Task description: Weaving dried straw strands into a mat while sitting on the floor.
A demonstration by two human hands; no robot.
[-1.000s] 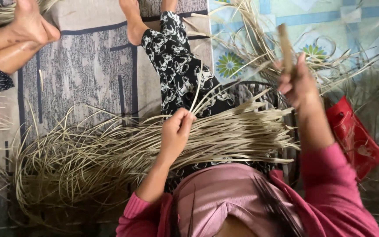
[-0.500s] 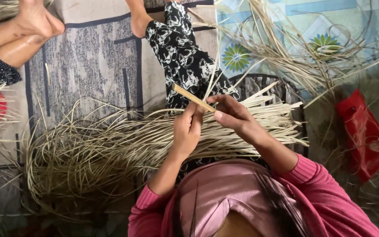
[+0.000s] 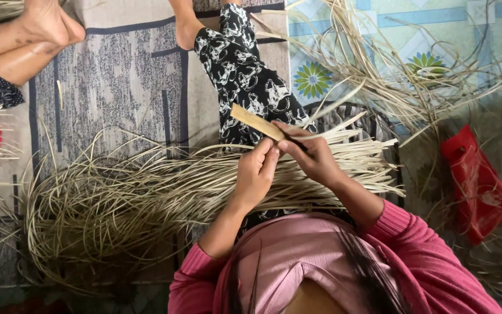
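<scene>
Person's sitting on the floor with a big bundle of dried straw strips (image 3: 164, 192) laid across the lap, spreading out in loops to the left over a grey patterned mat (image 3: 117, 75). The right hand (image 3: 312, 154) is closed around a flat wooden stick (image 3: 257, 122), gripping it at its lower end so it angles up and to the left over the black-and-white patterned trouser leg (image 3: 239, 70). The left hand (image 3: 257, 174) is right up against it, fingers curled and pinched on the strips just below the stick, fingertips touching the right hand. Both hands sit right above the cut ends of the bundle, which fan out to the right.

More loose strips (image 3: 390, 64) are piled at the top right on a blue flowered mat (image 3: 437, 29). A red pouch (image 3: 477, 180) lies on the floor to the right, well apart from the hands. Someone else's bare foot (image 3: 42, 23) shows in the top left corner.
</scene>
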